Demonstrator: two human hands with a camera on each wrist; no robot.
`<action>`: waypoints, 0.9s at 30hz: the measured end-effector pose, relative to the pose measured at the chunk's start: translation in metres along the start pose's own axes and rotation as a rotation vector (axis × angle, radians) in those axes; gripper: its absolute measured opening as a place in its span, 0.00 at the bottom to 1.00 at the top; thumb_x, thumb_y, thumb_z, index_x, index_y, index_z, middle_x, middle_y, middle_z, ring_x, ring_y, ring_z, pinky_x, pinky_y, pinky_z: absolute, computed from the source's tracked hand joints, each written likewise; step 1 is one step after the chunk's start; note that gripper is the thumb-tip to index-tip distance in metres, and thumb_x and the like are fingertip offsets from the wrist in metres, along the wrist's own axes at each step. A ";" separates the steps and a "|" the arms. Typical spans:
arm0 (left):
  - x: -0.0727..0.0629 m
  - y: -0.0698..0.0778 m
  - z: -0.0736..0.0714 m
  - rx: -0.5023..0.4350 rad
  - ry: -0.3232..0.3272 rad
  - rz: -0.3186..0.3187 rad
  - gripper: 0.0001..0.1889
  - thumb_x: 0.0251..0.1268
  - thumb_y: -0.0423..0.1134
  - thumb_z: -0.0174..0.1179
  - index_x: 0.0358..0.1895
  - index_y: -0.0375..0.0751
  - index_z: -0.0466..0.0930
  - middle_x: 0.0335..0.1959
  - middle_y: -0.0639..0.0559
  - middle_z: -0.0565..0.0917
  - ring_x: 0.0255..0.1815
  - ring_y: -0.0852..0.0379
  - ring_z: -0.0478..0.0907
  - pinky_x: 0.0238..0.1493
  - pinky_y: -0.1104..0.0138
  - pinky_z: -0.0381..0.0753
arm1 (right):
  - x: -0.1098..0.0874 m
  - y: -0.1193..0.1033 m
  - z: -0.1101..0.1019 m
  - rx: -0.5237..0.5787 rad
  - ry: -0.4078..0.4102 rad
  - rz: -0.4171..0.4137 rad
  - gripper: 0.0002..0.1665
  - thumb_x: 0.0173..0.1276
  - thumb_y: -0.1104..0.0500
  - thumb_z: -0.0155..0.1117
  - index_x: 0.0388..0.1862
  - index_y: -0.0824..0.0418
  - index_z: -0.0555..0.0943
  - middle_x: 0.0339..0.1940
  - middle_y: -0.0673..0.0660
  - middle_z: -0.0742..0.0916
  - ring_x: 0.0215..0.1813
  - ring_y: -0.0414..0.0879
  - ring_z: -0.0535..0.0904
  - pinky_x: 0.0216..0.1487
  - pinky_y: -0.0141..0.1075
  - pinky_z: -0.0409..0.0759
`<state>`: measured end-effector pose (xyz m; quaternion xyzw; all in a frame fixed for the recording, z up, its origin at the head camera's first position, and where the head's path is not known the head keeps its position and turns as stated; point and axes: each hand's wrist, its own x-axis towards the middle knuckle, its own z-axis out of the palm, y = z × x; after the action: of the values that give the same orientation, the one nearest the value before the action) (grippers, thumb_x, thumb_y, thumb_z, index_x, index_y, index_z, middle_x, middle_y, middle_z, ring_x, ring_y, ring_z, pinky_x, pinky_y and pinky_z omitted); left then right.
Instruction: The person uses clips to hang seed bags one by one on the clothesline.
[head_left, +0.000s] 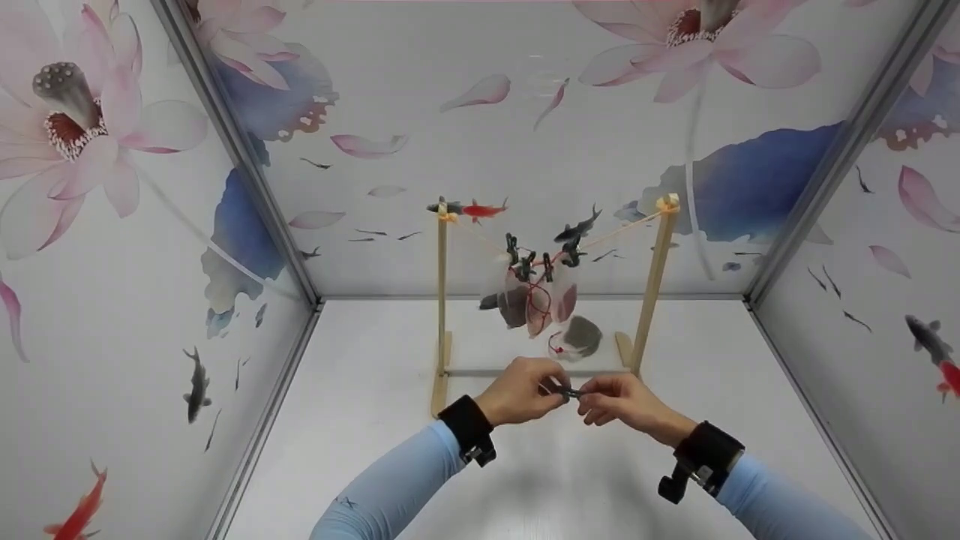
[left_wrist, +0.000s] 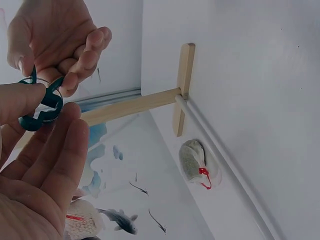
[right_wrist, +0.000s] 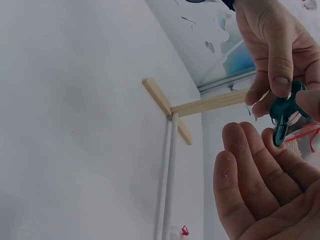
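Note:
Between my two hands is a small dark green plastic clothespin (head_left: 570, 393). My left hand (head_left: 523, 391) pinches it between thumb and fingers. From the other side, my right hand (head_left: 634, 407) holds the clothespin's end with thumb and index finger, its other fingers loosely bent. In the left wrist view the clothespin (left_wrist: 53, 106) shows its notched jaws and wire spring. Just beyond the hands, a small mesh pouch (head_left: 583, 335) with grey-green filling and a red cord lies on the white surface.
Behind the hands stands a wooden rack with a left post (head_left: 442, 292), a right post (head_left: 654, 292) and a string (head_left: 626, 228) between them. Several dark clothespins (head_left: 571, 253) and filled pouches (head_left: 514, 306) hang there. A pale rod (left_wrist: 225, 165) joins the feet. Printed panels enclose three sides.

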<state>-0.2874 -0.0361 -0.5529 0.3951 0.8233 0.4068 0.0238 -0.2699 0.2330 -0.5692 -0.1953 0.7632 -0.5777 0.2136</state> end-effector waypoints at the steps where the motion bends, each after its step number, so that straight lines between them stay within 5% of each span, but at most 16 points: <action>1: -0.001 0.000 0.001 0.007 -0.003 -0.004 0.04 0.76 0.30 0.70 0.48 0.37 0.90 0.48 0.43 0.95 0.47 0.56 0.96 0.51 0.64 0.95 | 0.000 0.001 0.000 0.002 -0.003 0.006 0.19 0.84 0.59 0.66 0.59 0.76 0.84 0.46 0.64 0.95 0.43 0.43 0.96 0.48 0.35 0.94; 6: -0.006 -0.005 0.001 0.034 -0.007 -0.005 0.03 0.77 0.33 0.70 0.46 0.39 0.92 0.44 0.46 0.96 0.43 0.60 0.95 0.49 0.68 0.94 | 0.005 0.004 0.001 -0.004 -0.027 0.034 0.20 0.86 0.56 0.65 0.59 0.73 0.85 0.46 0.60 0.96 0.44 0.45 0.96 0.49 0.36 0.94; 12: -0.018 -0.014 -0.005 0.048 -0.005 -0.048 0.03 0.76 0.35 0.72 0.45 0.41 0.93 0.41 0.49 0.97 0.39 0.63 0.92 0.43 0.82 0.84 | 0.025 0.007 -0.004 -0.100 0.024 0.048 0.24 0.88 0.50 0.64 0.62 0.71 0.85 0.50 0.67 0.95 0.49 0.54 0.96 0.51 0.39 0.94; 19: -0.030 -0.024 -0.007 0.042 -0.004 -0.109 0.03 0.74 0.36 0.72 0.43 0.41 0.93 0.40 0.49 0.96 0.37 0.60 0.92 0.38 0.82 0.81 | 0.061 0.025 -0.019 -0.375 0.171 0.024 0.22 0.84 0.50 0.69 0.58 0.68 0.89 0.46 0.63 0.95 0.45 0.51 0.92 0.43 0.35 0.87; 27: -0.037 -0.030 -0.003 0.037 0.067 -0.182 0.02 0.67 0.34 0.69 0.35 0.41 0.88 0.34 0.49 0.95 0.32 0.72 0.86 0.34 0.82 0.79 | 0.090 0.054 -0.026 -0.726 0.279 -0.014 0.20 0.78 0.53 0.73 0.54 0.69 0.90 0.48 0.68 0.95 0.49 0.62 0.93 0.54 0.57 0.92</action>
<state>-0.2820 -0.0735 -0.5826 0.3050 0.8636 0.4005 0.0259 -0.3616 0.2185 -0.6240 -0.1828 0.9385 -0.2923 0.0209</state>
